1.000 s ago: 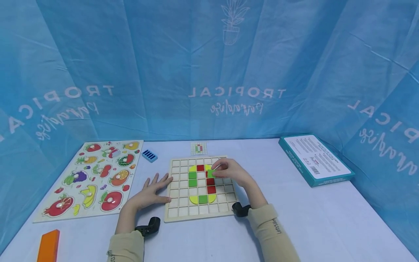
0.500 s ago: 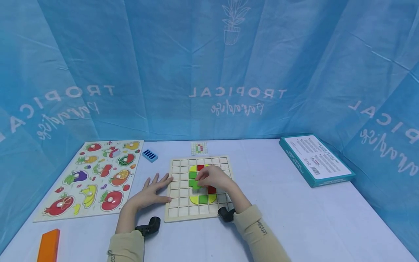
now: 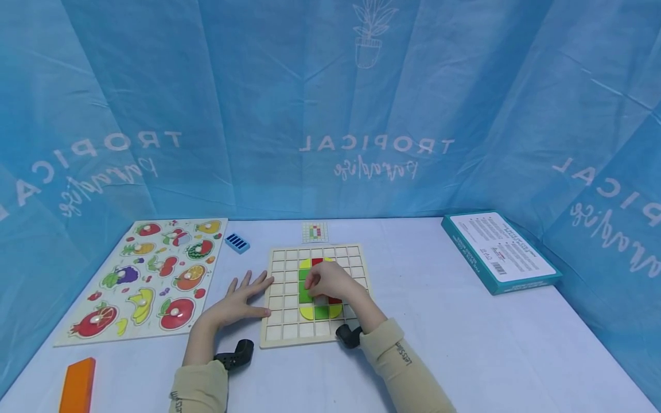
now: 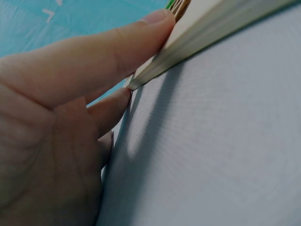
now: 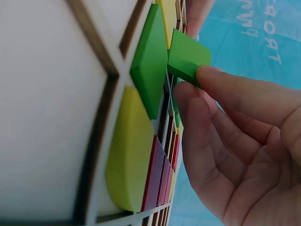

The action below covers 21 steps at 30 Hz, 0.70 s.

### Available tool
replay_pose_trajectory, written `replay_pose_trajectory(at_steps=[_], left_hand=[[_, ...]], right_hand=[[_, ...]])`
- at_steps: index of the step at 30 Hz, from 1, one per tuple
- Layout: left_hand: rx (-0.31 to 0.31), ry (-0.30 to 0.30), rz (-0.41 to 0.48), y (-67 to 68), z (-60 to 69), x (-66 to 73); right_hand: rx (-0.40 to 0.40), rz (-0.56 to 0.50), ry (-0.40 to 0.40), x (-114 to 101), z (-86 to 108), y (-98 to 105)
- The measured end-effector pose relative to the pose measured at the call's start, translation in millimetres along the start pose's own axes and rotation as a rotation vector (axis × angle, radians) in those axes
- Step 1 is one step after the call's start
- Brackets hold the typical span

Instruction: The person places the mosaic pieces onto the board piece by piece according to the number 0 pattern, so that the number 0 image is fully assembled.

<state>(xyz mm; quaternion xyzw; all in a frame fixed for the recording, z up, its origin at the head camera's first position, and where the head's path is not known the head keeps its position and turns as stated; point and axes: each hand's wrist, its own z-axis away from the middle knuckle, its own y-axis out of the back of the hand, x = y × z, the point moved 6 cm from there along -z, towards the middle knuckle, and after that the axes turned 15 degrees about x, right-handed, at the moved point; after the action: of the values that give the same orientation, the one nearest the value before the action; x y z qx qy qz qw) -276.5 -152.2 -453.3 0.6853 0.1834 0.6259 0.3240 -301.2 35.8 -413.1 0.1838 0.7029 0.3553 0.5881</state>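
A wooden grid board [image 3: 276, 317] lies on the table, with red, green and yellow tiles set in its middle cells. My right hand [image 3: 334, 282] pinches a green square tile [image 5: 188, 54] between thumb and fingers at the left column of the pattern. That tile is tilted against the board in the right wrist view. Nearby sit another green tile [image 5: 151, 66] and a yellow rounded tile [image 5: 129, 155]. With fingers spread, my left hand [image 3: 234, 304] touches the board's left edge. Part of the pattern is hidden behind my right hand.
A small pattern card [image 3: 315, 232] lies behind the board. To the left are a fruit puzzle [image 3: 178, 241], a blue slotted block [image 3: 237, 243] and an orange block [image 3: 77, 385]. A teal box [image 3: 501, 252] lies at the right.
My right hand has carried the green tile leftward and toward me, from the right side of the pattern to its left column. My left hand has stayed at the board's edge.
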Motion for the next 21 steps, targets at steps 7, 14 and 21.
replay_pose_trajectory(at_steps=[7,14,21], left_hand=[[-0.003,0.004,-0.006,-0.4,0.3,0.1],[-0.002,-0.001,-0.011,-0.6,1.1,1.7],[-0.003,0.003,-0.010,0.0,1.2,2.0]], right_hand=[[-0.022,0.063,0.002,-0.2,1.6,-2.3],[-0.034,0.117,-0.016,2.1,2.2,-4.2],[-0.033,0.071,-0.011,4.0,4.1,2.3]])
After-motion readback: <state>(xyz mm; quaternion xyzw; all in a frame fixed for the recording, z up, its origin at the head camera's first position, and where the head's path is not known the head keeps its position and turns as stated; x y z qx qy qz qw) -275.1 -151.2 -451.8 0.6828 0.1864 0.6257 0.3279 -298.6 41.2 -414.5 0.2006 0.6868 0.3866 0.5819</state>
